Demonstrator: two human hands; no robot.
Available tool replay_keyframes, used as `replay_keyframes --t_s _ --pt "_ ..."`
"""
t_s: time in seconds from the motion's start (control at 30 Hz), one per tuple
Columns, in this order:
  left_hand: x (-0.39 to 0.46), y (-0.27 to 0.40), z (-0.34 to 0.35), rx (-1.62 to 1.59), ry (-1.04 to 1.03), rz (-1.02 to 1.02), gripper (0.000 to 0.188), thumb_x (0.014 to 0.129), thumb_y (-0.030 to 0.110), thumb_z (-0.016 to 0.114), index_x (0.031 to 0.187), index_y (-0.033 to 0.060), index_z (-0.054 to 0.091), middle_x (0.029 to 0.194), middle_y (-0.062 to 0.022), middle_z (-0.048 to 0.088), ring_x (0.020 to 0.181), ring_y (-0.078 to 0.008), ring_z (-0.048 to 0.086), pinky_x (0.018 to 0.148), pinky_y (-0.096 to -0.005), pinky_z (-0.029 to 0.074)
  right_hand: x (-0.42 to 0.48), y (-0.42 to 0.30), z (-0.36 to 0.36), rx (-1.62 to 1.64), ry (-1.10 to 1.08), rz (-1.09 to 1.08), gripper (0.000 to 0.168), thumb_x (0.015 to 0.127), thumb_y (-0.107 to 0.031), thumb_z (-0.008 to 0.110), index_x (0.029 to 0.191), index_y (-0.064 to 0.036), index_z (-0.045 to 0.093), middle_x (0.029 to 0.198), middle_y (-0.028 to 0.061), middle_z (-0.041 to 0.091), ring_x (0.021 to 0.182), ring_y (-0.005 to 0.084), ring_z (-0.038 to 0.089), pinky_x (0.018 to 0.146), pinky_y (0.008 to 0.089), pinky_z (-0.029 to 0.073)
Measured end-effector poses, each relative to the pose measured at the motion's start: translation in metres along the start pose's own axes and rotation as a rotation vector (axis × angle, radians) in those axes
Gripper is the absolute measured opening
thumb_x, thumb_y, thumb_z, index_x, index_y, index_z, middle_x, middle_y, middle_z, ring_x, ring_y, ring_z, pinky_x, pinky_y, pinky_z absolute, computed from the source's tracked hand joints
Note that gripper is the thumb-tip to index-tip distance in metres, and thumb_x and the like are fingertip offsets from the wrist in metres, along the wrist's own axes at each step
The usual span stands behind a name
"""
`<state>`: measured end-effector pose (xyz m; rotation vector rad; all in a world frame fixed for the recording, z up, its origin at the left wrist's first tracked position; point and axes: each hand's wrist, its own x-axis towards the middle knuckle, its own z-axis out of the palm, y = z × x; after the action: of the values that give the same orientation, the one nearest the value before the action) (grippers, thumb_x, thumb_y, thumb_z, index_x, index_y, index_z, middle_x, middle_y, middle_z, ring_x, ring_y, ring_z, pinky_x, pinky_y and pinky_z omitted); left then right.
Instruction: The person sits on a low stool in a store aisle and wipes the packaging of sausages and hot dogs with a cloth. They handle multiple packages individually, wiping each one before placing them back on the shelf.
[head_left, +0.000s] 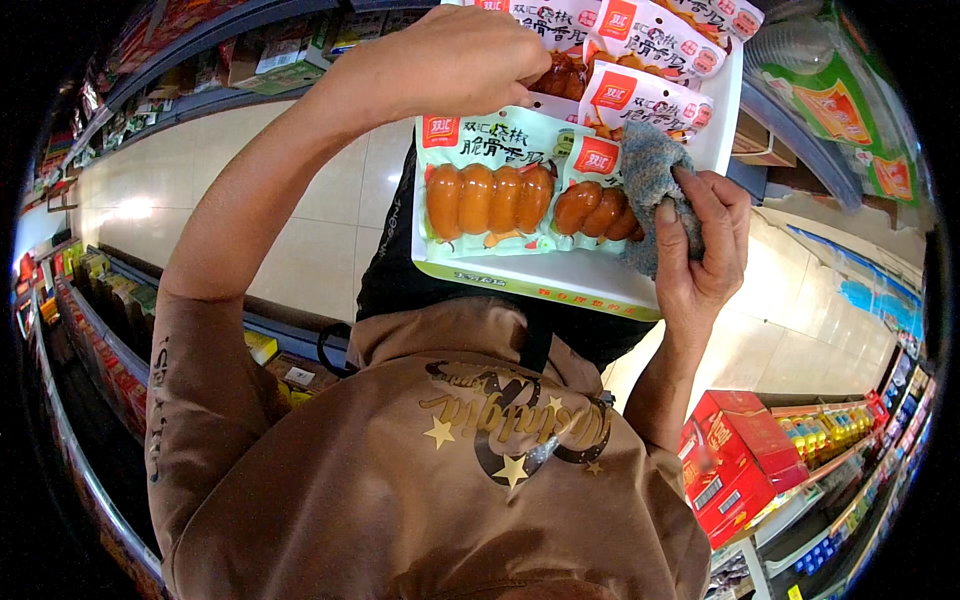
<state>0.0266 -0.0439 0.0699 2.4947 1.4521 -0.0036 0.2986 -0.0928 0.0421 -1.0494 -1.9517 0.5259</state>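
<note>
A white cardboard tray (525, 274) with a green front edge lies before me, holding several packs of sausages. Near its front, a pale green sausage pack (487, 191) lies flat beside a second green pack (589, 206). My right hand (701, 240) grips a grey-blue cloth (652, 176), which partly covers the second pack. Over the tray's upper left part, my left hand (480, 67) is bent with curled fingers next to a white sausage pack (566, 75); whether it holds anything is hidden. More white packs (660, 41) overlap at the back.
Stocked shelves (105, 330) run along the left, and another shelf edge (802, 142) stands at the upper right with green packages (832, 105). A red carton (739, 465) sits at the lower right near yellow bottles (825, 435). Pale floor tiles (300, 202) show around me.
</note>
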Motion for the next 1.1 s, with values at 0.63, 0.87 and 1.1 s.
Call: replay_keyframes --t_s 0.63,0.87,1.1 --pt "-0.001 0.003 0.003 -0.252 -0.059 -0.076 0.014 0.082 0.015 0.062 0.078 0.0029 0.055 0.071 -0.0159 0.058 0.074 -0.0327 0.061 0.063 -0.0429 0.045 -0.002 0.001 0.0 -0.004 -0.001 0.017 0.03 0.076 0.001 0.069 0.106 0.0 0.067 0.102 0.0139 0.059 0.092 0.025 0.059 0.08 0.0322 0.047" --pt "0.005 -0.007 0.009 -0.262 -0.136 -0.01 0.013 0.082 0.015 0.061 0.083 0.0017 0.061 0.07 -0.0167 0.061 0.07 -0.0311 0.062 0.062 -0.0423 0.045 0.001 -0.001 0.001 -0.029 -0.024 0.022 0.031 0.077 -0.001 0.069 0.107 -0.001 0.066 0.107 0.0176 0.061 0.096 0.0296 0.061 0.084 0.0356 0.049" --pt "0.002 0.004 -0.021 -0.507 -0.209 -0.093 0.012 0.086 0.011 0.058 0.083 -0.0006 0.062 0.075 -0.0154 0.061 0.072 -0.0273 0.061 0.066 -0.0397 0.046 0.002 0.0 0.0 -0.034 -0.027 0.017 0.03 0.077 -0.002 0.069 0.107 -0.001 0.066 0.107 0.0178 0.062 0.096 0.0294 0.062 0.084 0.0354 0.049"
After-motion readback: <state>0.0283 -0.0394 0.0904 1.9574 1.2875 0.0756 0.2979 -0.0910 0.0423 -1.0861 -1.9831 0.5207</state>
